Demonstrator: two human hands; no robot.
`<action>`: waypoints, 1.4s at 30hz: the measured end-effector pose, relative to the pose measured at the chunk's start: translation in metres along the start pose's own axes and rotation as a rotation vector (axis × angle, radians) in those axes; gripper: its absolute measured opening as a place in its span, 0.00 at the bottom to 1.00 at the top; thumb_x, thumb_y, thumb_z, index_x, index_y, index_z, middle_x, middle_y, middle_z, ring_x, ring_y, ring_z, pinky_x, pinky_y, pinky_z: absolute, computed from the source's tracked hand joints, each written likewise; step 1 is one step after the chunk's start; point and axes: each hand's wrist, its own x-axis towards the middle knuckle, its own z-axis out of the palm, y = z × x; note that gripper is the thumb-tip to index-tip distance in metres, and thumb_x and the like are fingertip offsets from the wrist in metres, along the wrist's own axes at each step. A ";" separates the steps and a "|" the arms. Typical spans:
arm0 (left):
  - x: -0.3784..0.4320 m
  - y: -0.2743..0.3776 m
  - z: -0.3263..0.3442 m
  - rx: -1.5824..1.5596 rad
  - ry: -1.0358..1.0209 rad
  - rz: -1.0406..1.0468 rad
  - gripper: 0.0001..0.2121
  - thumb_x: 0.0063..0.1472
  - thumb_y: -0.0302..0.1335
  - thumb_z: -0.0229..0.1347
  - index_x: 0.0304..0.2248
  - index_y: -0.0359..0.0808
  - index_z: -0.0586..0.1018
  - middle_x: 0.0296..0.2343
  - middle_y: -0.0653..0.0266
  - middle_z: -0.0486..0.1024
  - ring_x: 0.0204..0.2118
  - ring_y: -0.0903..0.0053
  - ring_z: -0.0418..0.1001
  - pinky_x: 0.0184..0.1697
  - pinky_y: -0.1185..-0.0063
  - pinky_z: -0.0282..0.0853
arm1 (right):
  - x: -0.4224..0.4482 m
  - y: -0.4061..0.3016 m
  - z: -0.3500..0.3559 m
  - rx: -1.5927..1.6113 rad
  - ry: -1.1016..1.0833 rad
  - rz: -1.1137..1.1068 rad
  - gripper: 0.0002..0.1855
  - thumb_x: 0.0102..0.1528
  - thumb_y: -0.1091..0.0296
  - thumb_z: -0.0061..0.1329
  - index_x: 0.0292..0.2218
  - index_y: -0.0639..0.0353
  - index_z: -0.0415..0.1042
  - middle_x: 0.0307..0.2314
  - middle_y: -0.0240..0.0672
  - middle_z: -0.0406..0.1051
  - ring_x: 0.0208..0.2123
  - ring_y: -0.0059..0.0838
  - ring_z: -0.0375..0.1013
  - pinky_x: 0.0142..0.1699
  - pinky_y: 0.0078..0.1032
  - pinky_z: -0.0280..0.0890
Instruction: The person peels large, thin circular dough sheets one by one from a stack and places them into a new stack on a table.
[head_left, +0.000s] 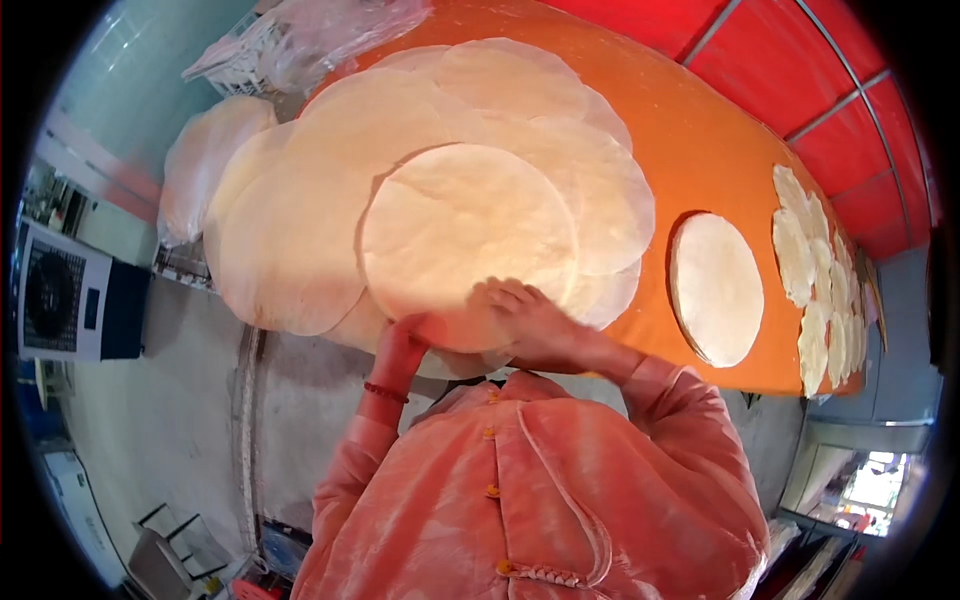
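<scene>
A round stack of thin, pale dough sheets (472, 232) lies before me on a spread of wider, overlapping dough sheets (300, 217). My left hand (405, 341) pinches the near left edge of the round stack, and a red bead bracelet circles that wrist. How many layers it holds is hidden. Palm down over the near right part of the same stack, my right hand (532, 319) has its fingers extended and grips nothing. Both hands are slightly blurred. Farther right, a thicker round dough stack (718, 290) lies apart on the orange table (637, 330).
Smaller flat dough pieces (821, 285) overlap at the table's right end. Beyond the left end are a plastic-wrapped bundle (214, 169) and a white crate (240, 71) under plastic film. Red tiles (780, 60) line the far side. An air cooler (64, 292) and a chair (161, 562) stand left.
</scene>
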 end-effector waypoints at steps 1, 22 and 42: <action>0.003 0.004 0.003 0.052 -0.015 0.006 0.14 0.56 0.19 0.48 0.43 0.28 0.71 0.40 0.58 0.72 0.42 0.71 0.71 0.42 0.75 0.70 | 0.010 0.019 -0.009 0.166 -0.126 -0.029 0.29 0.46 0.68 0.50 0.51 0.64 0.62 0.52 0.48 0.58 0.55 0.42 0.58 0.56 0.34 0.56; 0.006 0.038 0.032 -0.335 0.201 -0.341 0.16 0.54 0.18 0.49 0.44 0.31 0.70 0.36 0.60 0.74 0.38 0.70 0.74 0.37 0.74 0.73 | 0.109 0.189 0.009 -0.091 0.163 0.611 0.42 0.54 0.37 0.40 0.59 0.58 0.48 0.58 0.42 0.49 0.61 0.39 0.47 0.62 0.35 0.45; 0.032 0.126 0.082 -0.532 0.067 -0.050 0.19 0.61 0.40 0.49 0.47 0.38 0.65 0.45 0.59 0.68 0.43 0.68 0.68 0.50 0.65 0.62 | 0.127 -0.021 -0.145 -0.207 -0.030 0.172 0.12 0.47 0.73 0.42 0.34 0.61 0.73 0.26 0.46 0.73 0.30 0.41 0.72 0.38 0.34 0.66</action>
